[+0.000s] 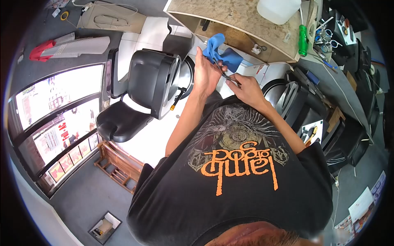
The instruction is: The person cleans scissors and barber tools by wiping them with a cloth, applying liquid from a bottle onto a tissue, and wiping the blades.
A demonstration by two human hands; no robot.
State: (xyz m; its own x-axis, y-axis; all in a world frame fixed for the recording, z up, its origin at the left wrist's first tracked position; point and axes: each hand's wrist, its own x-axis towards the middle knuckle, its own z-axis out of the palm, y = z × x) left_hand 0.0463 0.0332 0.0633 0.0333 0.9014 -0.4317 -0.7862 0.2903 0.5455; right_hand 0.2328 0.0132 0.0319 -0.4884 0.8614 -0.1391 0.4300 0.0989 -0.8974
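Note:
My left hand (206, 74) is raised in front of my chest, thumb up, with its fingers closed round the lower part of a blue cloth (231, 58). The cloth's folded upper end stands above the fingers. My right hand (248, 91) is just to the right and grips a pair of dark metal scissors (224, 75) by the handle end. The scissors slant up and left across the left hand's fingertips, their tip against the cloth. Whether the blades are parted is too small to tell.
A wooden counter (242, 24) ahead bears a white container (279, 10) and a green-handled screwdriver (303, 41). Several scissors (324, 36) lie at the right. A black salon chair (147, 78) stands left, another chair (287, 96) right. A wooden bench (117, 164) is lower left.

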